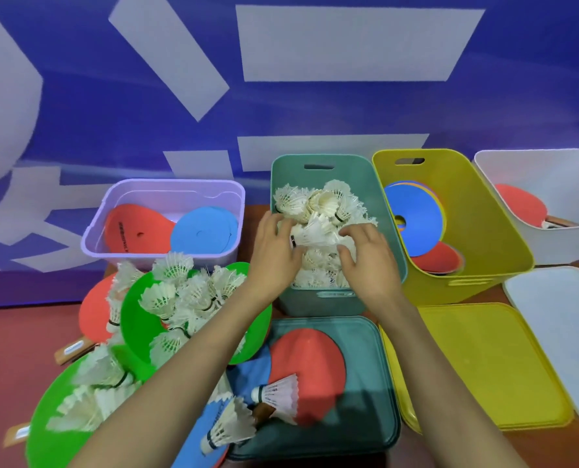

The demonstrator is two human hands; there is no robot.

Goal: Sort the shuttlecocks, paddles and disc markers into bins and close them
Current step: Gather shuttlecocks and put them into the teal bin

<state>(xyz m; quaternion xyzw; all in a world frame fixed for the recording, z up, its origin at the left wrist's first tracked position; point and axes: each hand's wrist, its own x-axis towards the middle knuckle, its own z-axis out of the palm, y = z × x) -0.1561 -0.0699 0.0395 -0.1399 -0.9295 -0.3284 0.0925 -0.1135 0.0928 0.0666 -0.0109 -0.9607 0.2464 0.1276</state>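
Both my hands are over the teal bin [315, 161], which is heaped with white shuttlecocks [318, 201]. My left hand [274, 246] and my right hand [371, 256] grip a bunch of shuttlecocks [317, 233] between them, just above the heap. A loose pile of shuttlecocks [183, 298] lies on green disc markers [136, 319] at the left. Two more shuttlecocks [278, 393] lie by a red paddle [310, 363] on the teal lid [369, 373]. The yellow bin [477, 238] holds blue and red disc markers [415, 221]. The white bin [558, 184] holds a red paddle [519, 206].
A purple bin [166, 185] at the back left holds a red and a blue disc marker. The yellow lid [484, 363] and white lid [558, 312] lie flat in front of their bins. Another red paddle [93, 310] lies partly under the left pile. A blue wall stands behind.
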